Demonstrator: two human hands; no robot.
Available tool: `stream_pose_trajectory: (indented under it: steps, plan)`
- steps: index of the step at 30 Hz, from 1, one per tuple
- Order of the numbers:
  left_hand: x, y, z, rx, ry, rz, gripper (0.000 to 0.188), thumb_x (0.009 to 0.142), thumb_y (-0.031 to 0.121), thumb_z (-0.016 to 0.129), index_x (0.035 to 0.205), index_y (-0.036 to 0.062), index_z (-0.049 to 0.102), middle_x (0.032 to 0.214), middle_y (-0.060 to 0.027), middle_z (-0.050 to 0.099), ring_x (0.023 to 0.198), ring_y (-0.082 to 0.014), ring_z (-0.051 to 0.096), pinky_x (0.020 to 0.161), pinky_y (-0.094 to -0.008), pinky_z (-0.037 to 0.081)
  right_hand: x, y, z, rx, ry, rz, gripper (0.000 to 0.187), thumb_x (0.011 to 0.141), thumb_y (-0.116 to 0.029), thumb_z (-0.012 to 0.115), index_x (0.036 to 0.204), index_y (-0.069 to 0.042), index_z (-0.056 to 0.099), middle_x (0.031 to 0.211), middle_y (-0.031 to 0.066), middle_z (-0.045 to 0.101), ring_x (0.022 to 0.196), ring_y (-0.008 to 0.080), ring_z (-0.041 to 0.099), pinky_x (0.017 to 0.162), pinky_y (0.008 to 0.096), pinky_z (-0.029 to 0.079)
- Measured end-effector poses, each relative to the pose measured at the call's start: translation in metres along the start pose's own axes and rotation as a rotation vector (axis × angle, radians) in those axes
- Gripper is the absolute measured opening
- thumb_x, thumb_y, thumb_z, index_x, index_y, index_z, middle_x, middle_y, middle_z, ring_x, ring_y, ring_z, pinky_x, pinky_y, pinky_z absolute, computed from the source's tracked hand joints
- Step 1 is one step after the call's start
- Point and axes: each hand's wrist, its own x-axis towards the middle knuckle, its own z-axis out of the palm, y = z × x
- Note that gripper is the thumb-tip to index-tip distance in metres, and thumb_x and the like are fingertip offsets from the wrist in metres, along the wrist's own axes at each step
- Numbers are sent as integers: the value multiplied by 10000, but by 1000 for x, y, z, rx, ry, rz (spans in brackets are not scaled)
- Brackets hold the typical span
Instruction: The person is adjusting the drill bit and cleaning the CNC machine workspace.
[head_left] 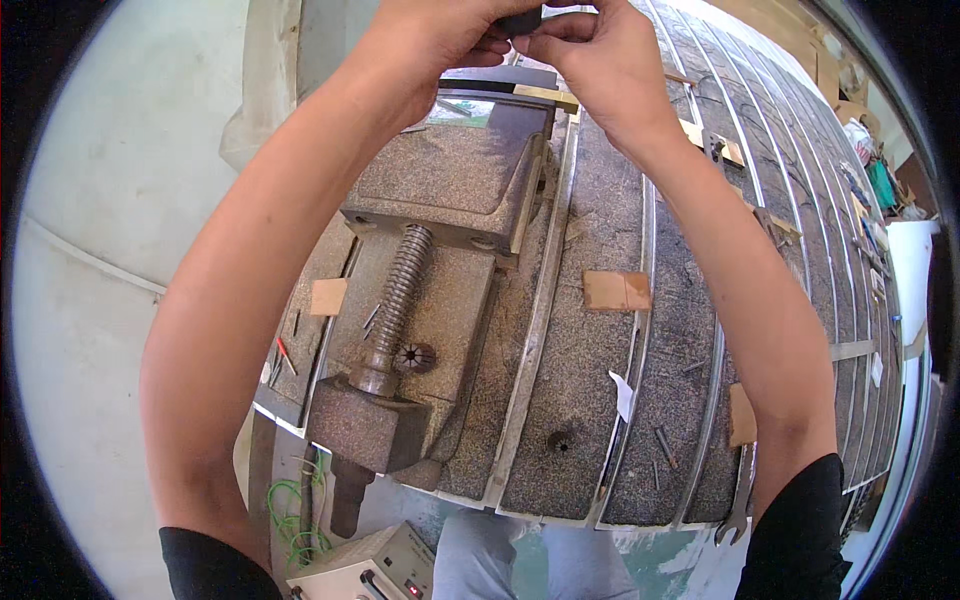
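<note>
Both arms reach up to the far edge of the view, over the back of a large machine vise. My left hand is closed, its fingers curled round a small dark piece whose upper part is cut off by the frame. My right hand pinches at the same piece with thumb and forefinger. Its kind cannot be made out. On the vise's near bed, beside the thick screw, sits a dark slotted collet. Another round dark collet stands on the slotted machine table.
Brown cardboard pieces lie on the table, with an open-end wrench at its front edge and short metal rods nearby. Clamps and blocks stand to the right. Below the table is a beige control box near green wires.
</note>
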Motion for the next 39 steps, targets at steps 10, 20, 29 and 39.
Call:
stream_pose_trajectory:
  steps: [10, 20, 29, 39]
  plan:
    - [-4, 0, 2, 4, 45, -22, 287, 828, 212, 694, 952, -44, 652, 836, -69, 654, 713, -121, 582, 623, -232, 437, -4, 4, -13, 291, -93, 153, 443, 773, 80, 484, 1196, 84, 352, 917, 210, 643, 867, 236, 640, 755, 299, 492]
    - [-6, -1, 7, -10, 24, -104, 421, 852, 212, 657, 1103, -110, 555, 1022, -145, 629, 914, -207, 622, 874, -306, 489, -12, -13, -52, 60, -256, 148, 488, 762, 21, 479, 1246, 18, 410, 1067, 239, 631, 996, 271, 616, 839, 355, 477]
    - [-5, 5, -9, -95, 31, -230, 454, 818, 89, 690, 1151, -148, 490, 1122, -175, 584, 1030, -238, 585, 947, -332, 451, -156, -97, -170, -535, -240, 501, 129, 782, -42, 620, 889, 23, 589, 734, 150, 626, 651, 283, 619, 578, 363, 466]
    - [-12, -10, -5, -238, 26, -238, 354, 836, -35, 604, 1177, -55, 514, 1172, -131, 582, 1079, -232, 564, 1003, -359, 403, -283, -125, -196, -1010, -320, 999, 330, 727, -115, 695, 954, 29, 502, 884, 241, 581, 811, 419, 599, 718, 492, 488]
